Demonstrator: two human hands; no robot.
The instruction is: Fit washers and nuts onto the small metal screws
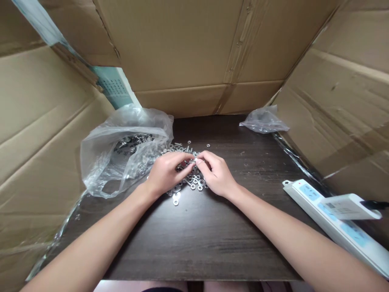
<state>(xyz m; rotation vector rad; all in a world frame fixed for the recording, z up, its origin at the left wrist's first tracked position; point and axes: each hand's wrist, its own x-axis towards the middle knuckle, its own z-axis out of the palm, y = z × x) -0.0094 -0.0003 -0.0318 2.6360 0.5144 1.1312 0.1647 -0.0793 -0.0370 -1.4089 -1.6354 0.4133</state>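
A pile of small metal nuts, washers and bolts (194, 181) lies on the dark wooden table (212, 235). My left hand (168, 172) and my right hand (215, 172) meet over the pile, fingertips touching. Both hands are closed in a pinch around a small metal piece (192, 161) held between them; I cannot make out whether it is a bolt or a nut. A clear plastic bag (121, 150) with more metal hardware inside lies just left of my left hand.
Cardboard walls (188, 52) enclose the table on the left, back and right. A smaller crumpled clear bag (264, 121) lies at the back right. A white power strip (334, 221) with a white adapter plugged in rests at the right edge.
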